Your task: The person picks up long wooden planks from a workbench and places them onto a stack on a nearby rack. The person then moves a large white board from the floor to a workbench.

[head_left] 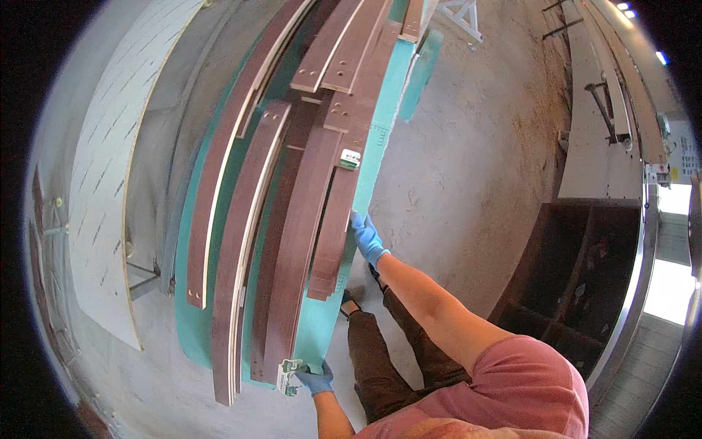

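Note:
My left hand (316, 379), in a blue glove, has its fingers closed on a green-and-white printed packet (289, 377) at the near end of the stack. Farther up, my right hand (368, 238), also blue-gloved, is curled at the right edge of a short brown board (336, 227); its fingertips are partly hidden. Beside it run longer brown boards (303, 241), some drilled with holes at their ends. They lie lengthwise on a teal-topped surface (380, 124). A second small green-and-white item (349, 159) rests on the boards beyond my right hand.
To the left stands a pale, dark-streaked panel (117, 154) on a metal frame. A dark open-fronted shelf unit (570, 271) is at the right, with a long light panel (599, 132) and clamps beyond it. A white metal stand (462, 16) shows at the far end.

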Action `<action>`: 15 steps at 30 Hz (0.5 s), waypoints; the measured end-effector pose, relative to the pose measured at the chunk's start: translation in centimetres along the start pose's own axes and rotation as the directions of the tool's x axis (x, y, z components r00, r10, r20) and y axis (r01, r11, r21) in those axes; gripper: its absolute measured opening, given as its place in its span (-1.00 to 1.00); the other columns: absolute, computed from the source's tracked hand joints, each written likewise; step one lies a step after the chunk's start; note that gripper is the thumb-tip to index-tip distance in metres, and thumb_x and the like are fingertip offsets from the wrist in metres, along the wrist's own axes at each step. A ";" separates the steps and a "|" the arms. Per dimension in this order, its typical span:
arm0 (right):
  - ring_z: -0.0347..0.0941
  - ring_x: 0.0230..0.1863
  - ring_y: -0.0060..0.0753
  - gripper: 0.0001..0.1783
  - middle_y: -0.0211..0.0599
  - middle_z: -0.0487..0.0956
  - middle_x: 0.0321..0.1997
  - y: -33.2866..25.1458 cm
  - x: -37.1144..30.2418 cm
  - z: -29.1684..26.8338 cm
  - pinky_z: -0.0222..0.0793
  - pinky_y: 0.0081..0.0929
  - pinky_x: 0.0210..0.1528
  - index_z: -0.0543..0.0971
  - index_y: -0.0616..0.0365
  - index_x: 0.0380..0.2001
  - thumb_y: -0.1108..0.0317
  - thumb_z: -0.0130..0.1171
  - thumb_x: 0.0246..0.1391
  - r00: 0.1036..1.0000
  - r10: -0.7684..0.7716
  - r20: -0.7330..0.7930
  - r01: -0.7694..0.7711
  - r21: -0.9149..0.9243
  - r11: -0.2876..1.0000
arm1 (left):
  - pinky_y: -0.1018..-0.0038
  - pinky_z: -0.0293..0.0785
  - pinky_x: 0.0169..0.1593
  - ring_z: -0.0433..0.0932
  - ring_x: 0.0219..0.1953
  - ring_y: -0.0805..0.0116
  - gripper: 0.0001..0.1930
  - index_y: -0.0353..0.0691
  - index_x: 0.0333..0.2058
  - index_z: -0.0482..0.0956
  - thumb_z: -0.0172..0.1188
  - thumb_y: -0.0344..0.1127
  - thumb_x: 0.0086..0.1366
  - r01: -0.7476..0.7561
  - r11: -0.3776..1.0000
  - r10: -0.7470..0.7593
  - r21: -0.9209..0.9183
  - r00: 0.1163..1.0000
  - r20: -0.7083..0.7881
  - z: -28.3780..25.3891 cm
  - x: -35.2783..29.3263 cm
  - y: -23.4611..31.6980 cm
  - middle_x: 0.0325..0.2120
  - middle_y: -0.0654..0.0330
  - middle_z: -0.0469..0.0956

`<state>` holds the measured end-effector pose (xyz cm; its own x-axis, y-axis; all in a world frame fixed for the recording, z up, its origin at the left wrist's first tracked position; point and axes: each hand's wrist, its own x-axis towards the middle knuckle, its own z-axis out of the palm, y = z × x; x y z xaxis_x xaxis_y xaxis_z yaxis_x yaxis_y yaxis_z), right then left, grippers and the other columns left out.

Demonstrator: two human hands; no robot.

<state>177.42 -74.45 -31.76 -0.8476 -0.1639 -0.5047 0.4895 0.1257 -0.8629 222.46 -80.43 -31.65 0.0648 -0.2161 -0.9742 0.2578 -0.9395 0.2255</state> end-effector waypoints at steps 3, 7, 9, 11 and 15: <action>0.39 0.20 -0.35 -0.33 -0.19 0.52 0.21 -0.8 -0.4 0.4 0.26 -0.38 0.28 0.30 0.18 0.34 -0.08 0.02 0.39 0.999 0.032 0.032 -0.032 -0.021 0.999 | 0.35 0.64 -0.34 0.69 -0.31 0.33 -0.45 0.08 -0.22 0.62 -0.05 0.40 0.31 0.038 0.997 -0.043 0.061 0.995 0.088 -2.7 -1.8 -1.1 -0.28 0.35 0.70; 0.37 0.08 -0.43 -0.30 -0.32 0.50 0.14 -0.8 0.6 -1.6 0.28 -0.40 0.20 0.28 0.09 0.38 -0.09 0.07 0.36 0.982 0.177 0.062 -0.184 0.128 0.975 | 0.26 0.69 -0.28 0.69 -0.25 0.21 -0.39 -0.04 -0.16 0.57 -0.06 0.41 0.34 0.151 0.977 -0.108 0.149 0.959 -0.262 0.8 -6.2 -4.7 -0.28 0.26 0.68; 0.39 0.20 -0.30 -0.23 -0.20 0.50 0.22 -2.3 0.4 -2.5 0.27 -0.34 0.28 0.26 0.15 0.39 -0.08 0.15 0.30 0.954 0.235 0.184 -0.249 0.062 0.966 | 0.12 0.69 -0.21 0.67 -0.20 0.13 -0.47 -0.09 -0.14 0.47 0.02 0.31 0.37 0.118 0.968 -0.063 0.221 0.968 -0.242 3.3 -8.3 -6.2 -0.20 0.15 0.65; 0.38 0.28 -0.22 -0.19 -0.12 0.49 0.28 -3.5 1.1 -5.0 0.26 -0.30 0.32 0.26 0.18 0.39 -0.09 0.18 0.26 0.921 0.296 0.254 -0.269 -0.139 0.953 | -0.05 0.68 -0.16 0.67 -0.27 0.02 -0.48 -0.09 -0.30 0.46 -0.01 0.31 0.40 0.102 0.933 -0.033 0.344 0.979 -0.201 5.9 -9.9 -7.7 -0.23 0.09 0.68; 0.26 0.45 -0.07 -0.01 0.07 0.35 0.42 -11.8 0.4 -10.6 0.19 -0.27 0.44 0.15 0.32 0.45 -0.11 0.24 0.19 0.850 0.461 0.255 -0.350 -0.380 0.856 | 0.19 0.62 0.00 0.62 -0.12 0.11 -0.60 -0.14 -0.08 0.49 0.07 0.10 0.46 -0.283 0.713 -0.022 0.641 0.905 0.424 10.2 -10.3 -10.2 -0.09 0.05 0.61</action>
<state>169.11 -65.60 -21.54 -0.4429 -0.3306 -0.8334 0.6379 0.5371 -0.5520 209.28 -71.30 -23.99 -0.3561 -0.2879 -0.8890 -0.4527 -0.7791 0.4337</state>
